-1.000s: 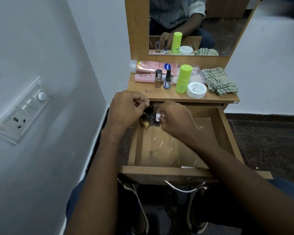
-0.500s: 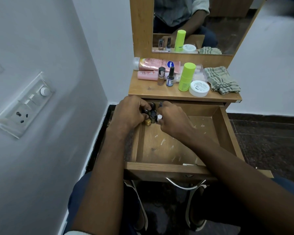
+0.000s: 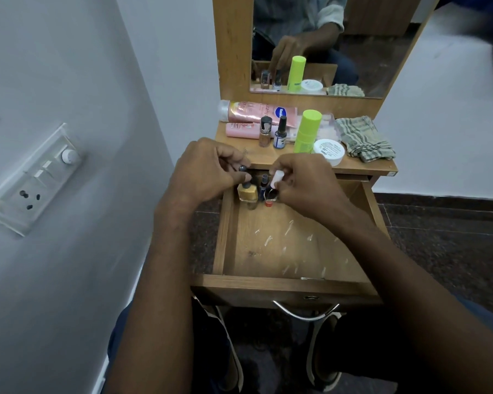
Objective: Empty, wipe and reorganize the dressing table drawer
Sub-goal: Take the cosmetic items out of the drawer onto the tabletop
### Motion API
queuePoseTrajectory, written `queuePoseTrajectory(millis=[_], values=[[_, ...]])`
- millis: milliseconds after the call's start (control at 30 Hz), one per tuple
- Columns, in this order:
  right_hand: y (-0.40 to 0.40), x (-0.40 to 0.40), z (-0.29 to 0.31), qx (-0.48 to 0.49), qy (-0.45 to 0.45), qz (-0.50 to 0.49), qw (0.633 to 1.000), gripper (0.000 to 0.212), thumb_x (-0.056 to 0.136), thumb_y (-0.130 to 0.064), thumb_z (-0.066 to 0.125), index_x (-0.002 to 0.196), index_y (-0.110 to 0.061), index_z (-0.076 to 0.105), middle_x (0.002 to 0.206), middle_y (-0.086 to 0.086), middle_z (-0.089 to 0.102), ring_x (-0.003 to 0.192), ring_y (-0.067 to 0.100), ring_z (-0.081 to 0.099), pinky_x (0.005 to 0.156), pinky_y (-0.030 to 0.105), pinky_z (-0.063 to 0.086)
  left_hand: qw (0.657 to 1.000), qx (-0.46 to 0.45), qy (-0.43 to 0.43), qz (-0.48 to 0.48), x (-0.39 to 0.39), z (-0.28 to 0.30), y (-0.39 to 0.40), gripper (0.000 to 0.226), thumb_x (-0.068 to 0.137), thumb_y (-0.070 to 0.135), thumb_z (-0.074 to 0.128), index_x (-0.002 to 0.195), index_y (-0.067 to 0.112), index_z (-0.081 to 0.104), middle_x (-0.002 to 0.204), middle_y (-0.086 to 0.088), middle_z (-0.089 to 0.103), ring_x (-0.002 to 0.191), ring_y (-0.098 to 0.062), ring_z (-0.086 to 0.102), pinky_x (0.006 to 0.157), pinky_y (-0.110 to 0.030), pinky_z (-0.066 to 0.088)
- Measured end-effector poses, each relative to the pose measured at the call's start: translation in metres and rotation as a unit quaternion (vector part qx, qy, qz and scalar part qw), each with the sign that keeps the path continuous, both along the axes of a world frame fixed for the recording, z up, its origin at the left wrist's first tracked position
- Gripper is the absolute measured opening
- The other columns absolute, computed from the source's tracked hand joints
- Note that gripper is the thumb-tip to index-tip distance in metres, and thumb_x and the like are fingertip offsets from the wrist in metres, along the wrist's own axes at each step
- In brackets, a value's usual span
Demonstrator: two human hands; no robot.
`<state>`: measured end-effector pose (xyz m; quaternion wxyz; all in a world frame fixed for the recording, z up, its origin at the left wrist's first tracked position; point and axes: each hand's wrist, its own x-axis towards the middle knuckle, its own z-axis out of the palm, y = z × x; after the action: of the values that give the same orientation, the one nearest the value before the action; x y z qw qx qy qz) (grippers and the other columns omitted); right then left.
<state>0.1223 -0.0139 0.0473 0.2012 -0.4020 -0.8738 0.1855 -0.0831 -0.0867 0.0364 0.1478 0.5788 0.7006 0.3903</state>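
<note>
The drawer [image 3: 268, 282] stands pulled out under the table top [image 3: 362, 166], its scratched wooden floor bare from the front edge back to a cluster of small bottles in the back left corner. The left hand [image 3: 202, 172] hovers over that corner, fingers curled and pinching a dark cap [image 3: 242, 168] just above a yellow bottle [image 3: 247, 191]. The right hand [image 3: 305, 183] is just beside it, fingertips pinching a white-capped bottle [image 3: 276, 179]; more bottles between the hands are too small to tell apart. On the table top lie two pink tubes [image 3: 251, 112] at the back left, two little bottles [image 3: 279, 132] and a green stick [image 3: 306, 130] in the middle, a white jar [image 3: 329, 151] near the front edge and a checked cloth [image 3: 363, 139] at the right. A mirror [image 3: 367, 38] rises behind; a switch panel [image 3: 32, 180] sits on the left wall.
</note>
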Motion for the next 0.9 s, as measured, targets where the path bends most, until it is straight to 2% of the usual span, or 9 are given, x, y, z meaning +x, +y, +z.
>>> queuePoseTrajectory(millis=[100,167,233,333,533,667,800,900], values=[[0.006,-0.003,0.017,0.056,0.032,-0.021,0.998,0.025,0.082,-0.004,0.068,0.104,-0.016,0.073,0.092,0.002,0.074,0.084,0.021,0.066,0.074,0.035,0.055,0.996,0.083,-0.017,0.026,0.003,0.013,0.004,0.027,0.078,0.026,0.095,0.103,0.024,0.086,0.081,0.011,0.078,0.073,-0.005,0.073,0.075,-0.024,0.061],[0.013,-0.009,0.023,0.074,0.040,-0.029,0.996,0.027,0.082,-0.004,0.069,0.105,-0.018,0.069,0.092,0.003,0.073,0.084,0.023,0.065,0.073,0.037,0.055,0.991,0.123,-0.020,0.056,0.007,0.015,0.011,0.031,0.080,0.026,0.093,0.110,0.023,0.085,0.088,0.010,0.079,0.077,-0.002,0.075,0.078,-0.024,0.063],[0.020,-0.016,0.024,0.083,0.039,-0.031,0.995,0.026,0.083,-0.004,0.068,0.103,-0.018,0.064,0.093,0.005,0.071,0.085,0.026,0.065,0.072,0.039,0.054,0.987,0.138,-0.007,0.084,0.012,0.014,0.019,0.033,0.083,0.026,0.091,0.115,0.025,0.083,0.094,0.011,0.079,0.081,0.000,0.075,0.081,-0.028,0.064],[0.026,-0.027,0.023,0.092,0.027,-0.029,0.995,0.023,0.086,-0.005,0.066,0.106,-0.015,0.062,0.095,0.007,0.070,0.086,0.027,0.062,0.068,0.031,0.040,0.981,0.160,-0.004,0.108,0.017,0.010,0.032,0.029,0.084,0.026,0.089,0.113,0.026,0.084,0.101,0.011,0.080,0.082,0.000,0.075,0.081,-0.034,0.064],[0.028,-0.040,0.021,0.098,0.037,-0.029,0.994,0.027,0.088,-0.007,0.068,0.114,-0.012,0.063,0.093,0.000,0.062,0.083,0.017,0.053,0.058,0.026,0.029,0.976,0.180,0.000,0.121,0.019,0.002,0.049,0.031,0.086,0.028,0.088,0.116,0.026,0.081,0.108,0.012,0.079,0.085,0.000,0.074,0.079,-0.033,0.065],[0.030,-0.042,0.015,0.092,0.054,-0.042,0.993,0.031,0.086,-0.007,0.070,0.116,-0.013,0.062,0.097,0.004,0.069,0.084,0.021,0.059,0.065,0.028,0.038,0.982,0.149,0.007,0.112,0.016,-0.009,0.050,0.044,0.084,0.023,0.090,0.127,0.022,0.077,0.110,0.009,0.078,0.091,-0.005,0.073,0.085,-0.033,0.065],[0.026,-0.044,0.006,0.083,0.057,-0.053,0.993,0.038,0.085,-0.006,0.071,0.119,-0.014,0.058,0.095,0.002,0.068,0.085,0.025,0.063,0.068,0.036,0.048,0.985,0.139,0.000,0.105,0.015,-0.014,0.047,0.043,0.082,0.020,0.091,0.123,0.022,0.079,0.106,0.013,0.075,0.093,-0.003,0.071,0.085,-0.031,0.063],[0.023,-0.041,0.002,0.074,0.094,-0.069,0.990,0.042,0.083,-0.003,0.073,0.119,-0.015,0.055,0.095,0.006,0.071,0.086,0.027,0.067,0.073,0.044,0.057,0.989,0.101,0.011,0.108,0.013,-0.020,0.048,0.042,0.082,0.022,0.091,0.122,0.024,0.079,0.107,0.011,0.077,0.091,-0.005,0.071,0.083,-0.039,0.064]])
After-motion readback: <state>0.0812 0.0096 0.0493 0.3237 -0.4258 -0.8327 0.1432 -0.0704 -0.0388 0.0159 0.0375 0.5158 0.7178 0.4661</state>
